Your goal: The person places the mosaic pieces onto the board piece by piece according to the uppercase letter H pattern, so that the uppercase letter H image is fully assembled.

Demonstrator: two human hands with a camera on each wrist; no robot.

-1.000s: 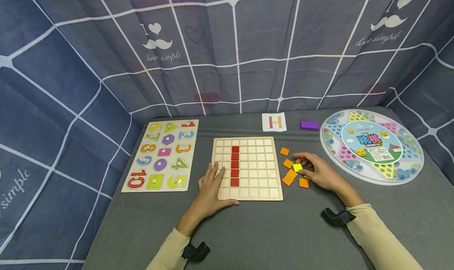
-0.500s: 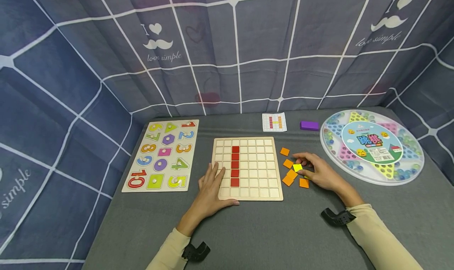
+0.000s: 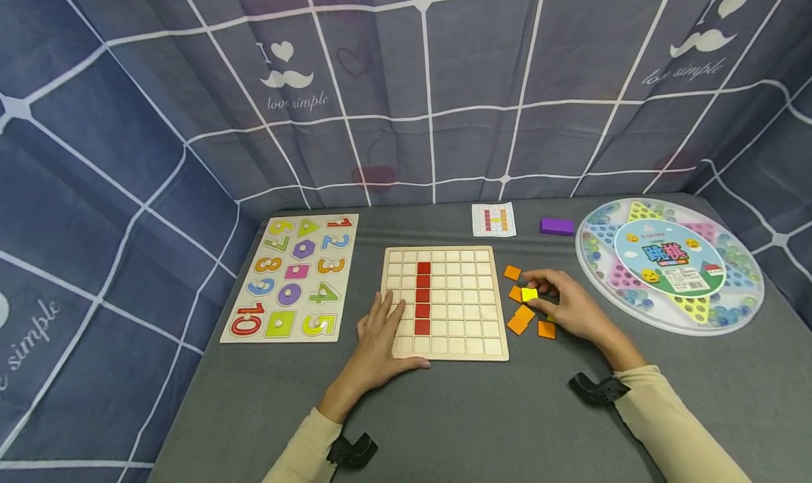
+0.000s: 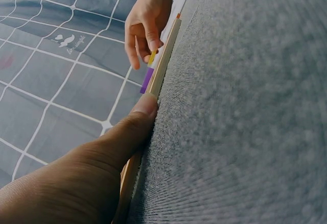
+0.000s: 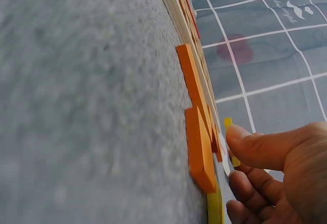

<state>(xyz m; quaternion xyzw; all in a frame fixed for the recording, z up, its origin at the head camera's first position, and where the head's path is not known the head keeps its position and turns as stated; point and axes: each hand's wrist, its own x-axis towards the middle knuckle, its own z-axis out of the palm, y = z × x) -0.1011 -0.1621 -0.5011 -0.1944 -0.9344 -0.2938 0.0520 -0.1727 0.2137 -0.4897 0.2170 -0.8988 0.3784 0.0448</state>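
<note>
My left hand rests on the left side of a wooden grid board, fingers straight and thumb against its near edge. Red square tiles fill part of one column on the board. To the board's right, my right hand pinches a yellow square tile between thumb and fingers. The right wrist view shows this yellow tile raised off the cloth. Several orange tiles lie loose around that hand. Another yellow tile lies beneath it, mostly hidden in the head view.
A pattern card and a purple block lie behind the board. At the right is a round Chinese checkers set. A number-and-shape puzzle board lies at the left. Grid-patterned cloth walls the table's back and sides.
The yellow tile has come up slightly from among the orange tiles, pinched in my right hand. My left hand stays on the board. The head view has shifted slightly.
</note>
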